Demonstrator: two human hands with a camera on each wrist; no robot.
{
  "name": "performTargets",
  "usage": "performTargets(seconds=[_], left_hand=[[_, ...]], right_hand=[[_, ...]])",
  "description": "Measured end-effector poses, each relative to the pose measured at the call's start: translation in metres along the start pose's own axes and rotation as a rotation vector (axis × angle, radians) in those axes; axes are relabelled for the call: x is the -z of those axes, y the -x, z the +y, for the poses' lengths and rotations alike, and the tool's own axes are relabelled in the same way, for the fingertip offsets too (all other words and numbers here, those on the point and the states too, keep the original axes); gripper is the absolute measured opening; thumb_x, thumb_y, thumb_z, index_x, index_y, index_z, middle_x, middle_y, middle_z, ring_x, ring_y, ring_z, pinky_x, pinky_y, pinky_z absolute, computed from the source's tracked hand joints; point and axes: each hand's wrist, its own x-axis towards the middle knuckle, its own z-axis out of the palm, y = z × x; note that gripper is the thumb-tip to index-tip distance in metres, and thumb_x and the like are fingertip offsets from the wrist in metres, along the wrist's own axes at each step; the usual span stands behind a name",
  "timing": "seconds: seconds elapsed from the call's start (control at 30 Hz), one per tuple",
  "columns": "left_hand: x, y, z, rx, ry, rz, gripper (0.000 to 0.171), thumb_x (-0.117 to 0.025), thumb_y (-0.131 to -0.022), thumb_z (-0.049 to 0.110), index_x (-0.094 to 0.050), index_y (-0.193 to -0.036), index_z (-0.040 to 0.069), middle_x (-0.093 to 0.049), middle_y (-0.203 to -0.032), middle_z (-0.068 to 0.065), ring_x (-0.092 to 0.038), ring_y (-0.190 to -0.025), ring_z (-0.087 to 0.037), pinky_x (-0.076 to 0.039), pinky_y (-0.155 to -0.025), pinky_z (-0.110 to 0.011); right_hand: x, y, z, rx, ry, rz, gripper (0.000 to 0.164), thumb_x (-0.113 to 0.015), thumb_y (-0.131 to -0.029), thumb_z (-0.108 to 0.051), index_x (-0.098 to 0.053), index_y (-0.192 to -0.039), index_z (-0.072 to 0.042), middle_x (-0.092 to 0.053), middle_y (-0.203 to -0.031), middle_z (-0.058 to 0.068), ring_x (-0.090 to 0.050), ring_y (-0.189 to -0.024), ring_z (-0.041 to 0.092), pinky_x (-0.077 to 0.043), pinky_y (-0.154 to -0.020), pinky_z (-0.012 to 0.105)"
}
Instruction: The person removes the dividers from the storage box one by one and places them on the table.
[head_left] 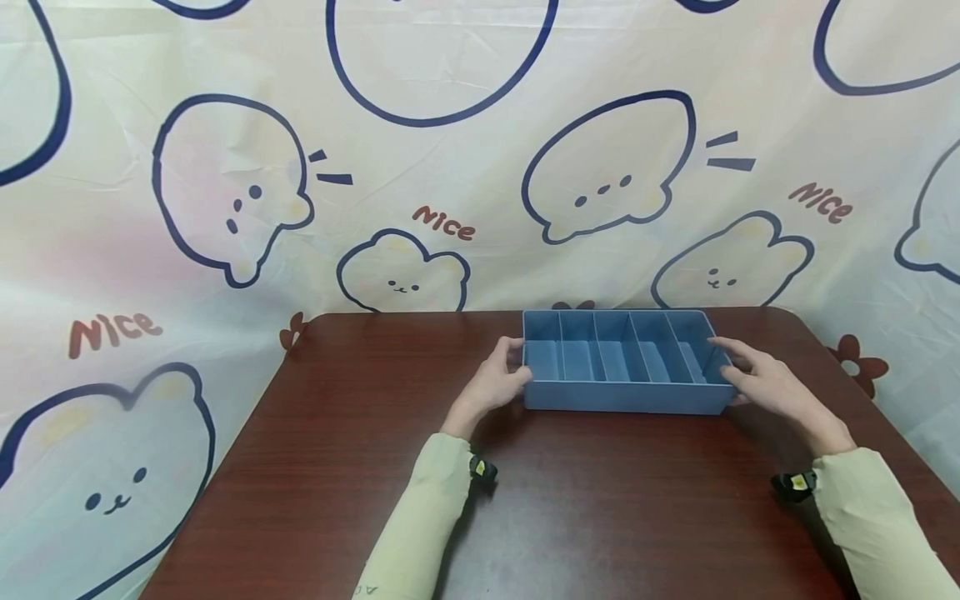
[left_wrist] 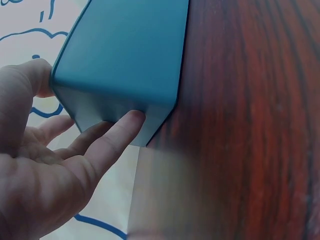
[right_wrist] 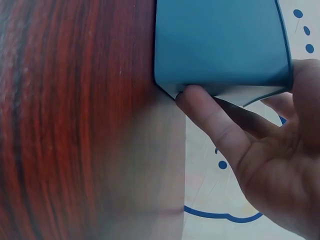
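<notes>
A long blue storage box (head_left: pixel 626 398), split by thin dividers into a row of several compartments, sits on the table toward its far edge. The compartments hold nothing. My left hand (head_left: pixel 491 381) grips the box's left end; in the left wrist view the thumb is at the rim corner and the fingertips (left_wrist: pixel 132 119) touch the end wall. At the opposite end my right hand (head_left: pixel 768 385) grips in the same way, fingertips (right_wrist: pixel 194 97) against the end wall and thumb near the rim. Some fingers of both hands are partly hidden behind the box.
The dark brown wood-grain table (head_left: pixel 337 500) has rounded far corners. Behind it and along its sides hangs a pale cloth (head_left: pixel 487 175) printed with bear outlines. Each wrist wears a small black device (head_left: pixel 483 469) at the cuff of a light green sleeve (head_left: pixel 420 517).
</notes>
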Motion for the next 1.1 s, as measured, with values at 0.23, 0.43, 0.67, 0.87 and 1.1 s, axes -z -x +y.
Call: performTargets(seconds=[0.23, 0.43, 0.67, 0.87, 1.1], left_hand=[[0.003, 0.001, -0.002, -0.002, 0.0, -0.001, 0.058, -0.055, -0.091, 0.024, -0.033, -0.145, 0.023, -0.047, -0.145, -0.01, -0.056, -0.123, -0.027, -0.051, -0.098, -0.047], [0.006, 0.001, -0.004, -0.003, -0.007, 0.001, 0.058, -0.054, -0.091, 0.024, -0.034, -0.145, 0.022, -0.047, -0.145, -0.009, -0.055, -0.124, -0.027, -0.052, -0.097, -0.047], [0.008, 0.005, -0.005, 0.005, -0.013, 0.003, 0.059, -0.054, -0.091, 0.024, -0.033, -0.146, 0.022, -0.047, -0.145, -0.009, -0.055, -0.126, -0.027, -0.052, -0.098, -0.047], [0.011, 0.007, -0.006, -0.009, -0.01, -0.001, 0.058, -0.053, -0.092, 0.024, -0.033, -0.146, 0.021, -0.047, -0.145, -0.012, -0.056, -0.124, -0.028, -0.053, -0.096, -0.047], [0.014, 0.01, -0.009, 0.006, -0.027, 0.01, 0.058, -0.053, -0.092, 0.024, -0.034, -0.146, 0.021, -0.049, -0.142, -0.01, -0.058, -0.122, -0.026, -0.053, -0.095, -0.045]], right_hand=[[-0.002, 0.0, 0.0, 0.011, -0.029, -0.006, 0.057, -0.041, -0.102, -0.023, -0.024, -0.155, -0.011, -0.032, -0.146, 0.04, -0.058, -0.113, 0.054, -0.06, -0.074, 0.046], [-0.004, -0.001, -0.004, 0.022, -0.037, -0.014, 0.057, -0.042, -0.102, -0.022, -0.024, -0.155, -0.011, -0.032, -0.147, 0.04, -0.059, -0.112, 0.053, -0.06, -0.074, 0.047], [-0.006, -0.001, -0.006, 0.024, -0.033, -0.015, 0.057, -0.043, -0.102, -0.021, -0.024, -0.155, -0.011, -0.032, -0.148, 0.039, -0.06, -0.11, 0.051, -0.06, -0.074, 0.046], [-0.007, -0.001, -0.008, 0.034, -0.035, -0.018, 0.057, -0.043, -0.101, -0.02, -0.024, -0.155, -0.011, -0.033, -0.147, 0.039, -0.063, -0.107, 0.047, -0.06, -0.074, 0.045], [-0.012, -0.001, -0.008, 0.048, -0.05, -0.019, 0.057, -0.043, -0.101, -0.02, -0.026, -0.154, -0.011, -0.035, -0.146, 0.038, -0.064, -0.106, 0.045, -0.06, -0.072, 0.044]])
